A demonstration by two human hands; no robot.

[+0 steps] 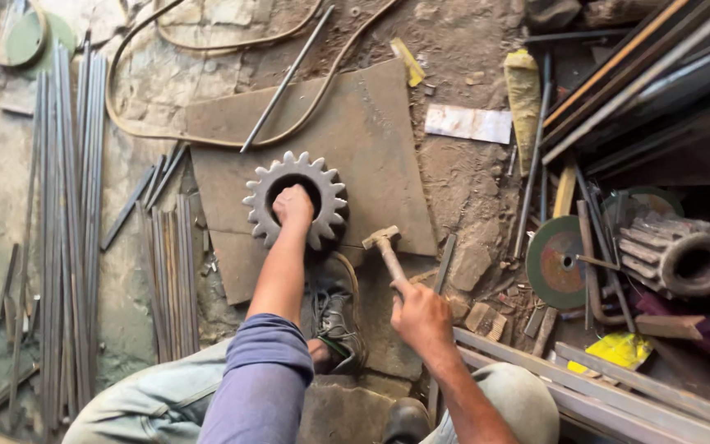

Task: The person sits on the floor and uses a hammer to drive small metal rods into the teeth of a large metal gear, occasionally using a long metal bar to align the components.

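— What are the two hands doing?

— The left hand is clenched on the near rim of one steel gear wheel, its fingers hooked into the centre hole. The right hand is wrapped around the wooden handle of one hammer, whose metal head points far and left, just beside the gear but apart from it.

— Where does the gear lie?

— Flat on a rusty steel plate on the ground, in the middle of the scene. One worn shoe stands on the near edge of that plate, between the two arms.

— And further out?

— One thin rod lies slantwise across the far part of the plate, with a hose looping around the plate's far left corner. To the left, two groups of steel rods — a long bundle and a shorter one nearer the plate; too many to count. To the right, one green grinding disc, then one long toothed gear shaft lying on its side. A white scrap of paper lies far right of the plate, and one yellow rag near right, among flat steel bars.
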